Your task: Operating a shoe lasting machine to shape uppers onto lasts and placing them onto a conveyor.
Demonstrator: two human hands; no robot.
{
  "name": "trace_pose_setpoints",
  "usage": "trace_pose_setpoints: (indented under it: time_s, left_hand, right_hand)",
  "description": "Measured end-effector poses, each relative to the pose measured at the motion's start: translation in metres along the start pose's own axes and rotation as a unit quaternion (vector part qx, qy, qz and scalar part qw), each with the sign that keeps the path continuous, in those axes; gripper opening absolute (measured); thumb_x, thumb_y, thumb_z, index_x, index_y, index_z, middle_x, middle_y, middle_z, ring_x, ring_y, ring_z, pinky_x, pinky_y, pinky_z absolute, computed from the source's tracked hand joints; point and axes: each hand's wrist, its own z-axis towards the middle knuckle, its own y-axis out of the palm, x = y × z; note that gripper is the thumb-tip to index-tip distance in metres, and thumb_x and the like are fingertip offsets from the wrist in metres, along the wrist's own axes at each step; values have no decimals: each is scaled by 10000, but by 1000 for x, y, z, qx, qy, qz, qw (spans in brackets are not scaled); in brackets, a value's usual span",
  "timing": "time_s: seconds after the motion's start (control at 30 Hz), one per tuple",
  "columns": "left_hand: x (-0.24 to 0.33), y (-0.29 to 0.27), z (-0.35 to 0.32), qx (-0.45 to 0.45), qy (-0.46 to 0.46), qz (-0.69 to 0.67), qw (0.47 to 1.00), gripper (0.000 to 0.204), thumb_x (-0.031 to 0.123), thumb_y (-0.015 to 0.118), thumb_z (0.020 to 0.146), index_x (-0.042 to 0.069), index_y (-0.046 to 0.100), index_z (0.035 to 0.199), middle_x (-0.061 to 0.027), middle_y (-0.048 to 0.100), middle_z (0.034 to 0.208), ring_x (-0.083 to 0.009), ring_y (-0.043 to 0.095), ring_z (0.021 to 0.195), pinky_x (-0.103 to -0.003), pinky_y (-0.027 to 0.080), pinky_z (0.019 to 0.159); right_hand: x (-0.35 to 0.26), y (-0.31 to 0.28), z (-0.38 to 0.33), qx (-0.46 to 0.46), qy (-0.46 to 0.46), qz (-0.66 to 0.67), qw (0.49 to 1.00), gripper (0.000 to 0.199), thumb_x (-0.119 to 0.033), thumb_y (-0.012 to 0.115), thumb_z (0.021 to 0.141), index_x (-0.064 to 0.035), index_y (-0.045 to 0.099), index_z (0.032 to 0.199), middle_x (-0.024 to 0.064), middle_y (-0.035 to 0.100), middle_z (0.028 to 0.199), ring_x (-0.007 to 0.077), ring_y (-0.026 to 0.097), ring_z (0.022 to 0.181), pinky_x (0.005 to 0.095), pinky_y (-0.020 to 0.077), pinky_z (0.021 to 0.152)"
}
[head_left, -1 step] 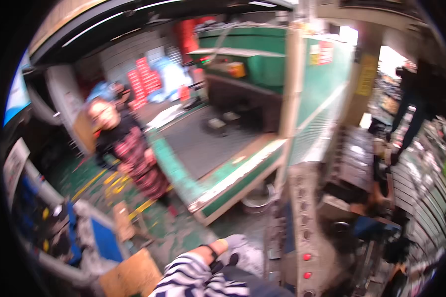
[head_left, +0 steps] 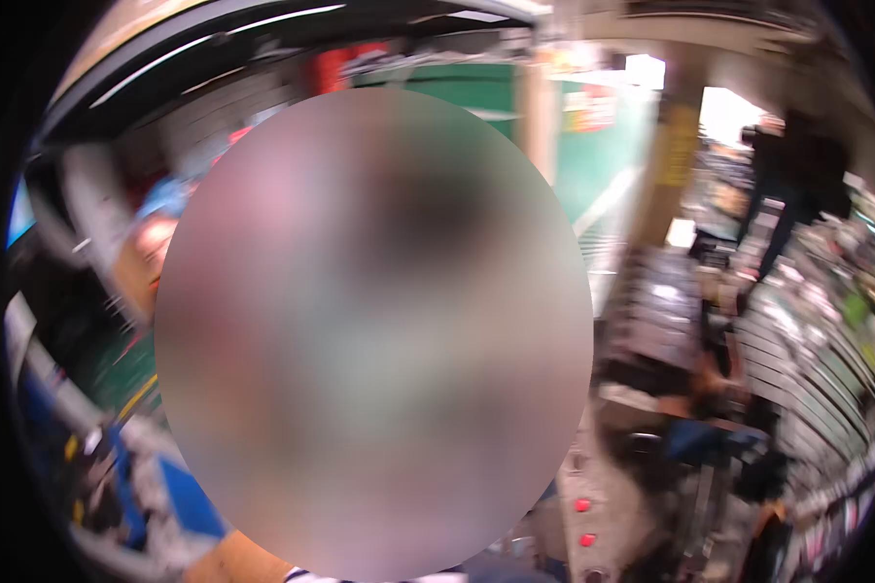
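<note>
A large blurred disc (head_left: 374,335) covers the middle of the head view and hides whatever lies behind it. At the lower edge a strip of my black-and-white striped clothing (head_left: 389,577) shows beneath it. My left hand is hidden behind the disc, so I cannot make out its fingers or anything in them. My right hand does not show. To the right of the disc stands a pale control panel (head_left: 593,466) with two red buttons (head_left: 582,505).
A co-worker (head_left: 156,238) is partly hidden at the disc's left edge. Green machine housing (head_left: 598,146) rises behind. Another person (head_left: 797,185) stands far right, near dark machinery (head_left: 656,321) and a slatted surface (head_left: 797,360). A brown board (head_left: 238,562) lies lower left.
The view has shifted, moving the surroundings slightly left. The blurred disc now hides my striped arm, wristband and grey-looking hand, the green machine bed and most of the co-worker.
</note>
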Motion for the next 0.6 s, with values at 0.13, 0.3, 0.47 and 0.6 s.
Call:
trace_pose_setpoints:
  time_s: [0.13,0.3,0.47,0.6]
  left_hand:
    - [59,-65,63,-43,-18,-199,979,407,334,504,985,67,610,1273,-195,618,1247,-336,579,1171,-405,446,1017]
    - [166,-159,110,-119,24,-286,951,512,412,501,999,57,538,1366,-174,584,1330,-289,529,1270,-346,395,1067]
    - [272,-208,134,-262,242,-329,875,599,454,486,1004,57,421,1448,-154,472,1446,-273,439,1349,-344,342,1110]
    - [342,-232,136,-293,292,-315,854,781,512,551,962,7,299,1502,-200,365,1512,-286,333,1418,-357,253,1168]
  right_hand:
    - [-1,-27,-10,-15,156,72,985,882,-189,844,611,-8,446,1377,204,558,1323,346,508,1249,422,432,1037]
    - [-34,-84,-33,55,142,-45,987,993,-283,868,528,-77,432,1396,177,543,1326,360,487,1255,470,384,1055]
    - [-96,-144,-48,92,88,29,991,943,-225,835,515,-92,464,1372,177,546,1326,372,488,1262,460,370,1085]
    - [-178,-193,-57,85,38,172,981,893,-191,811,502,-70,508,1333,164,572,1277,340,539,1192,430,408,1043]
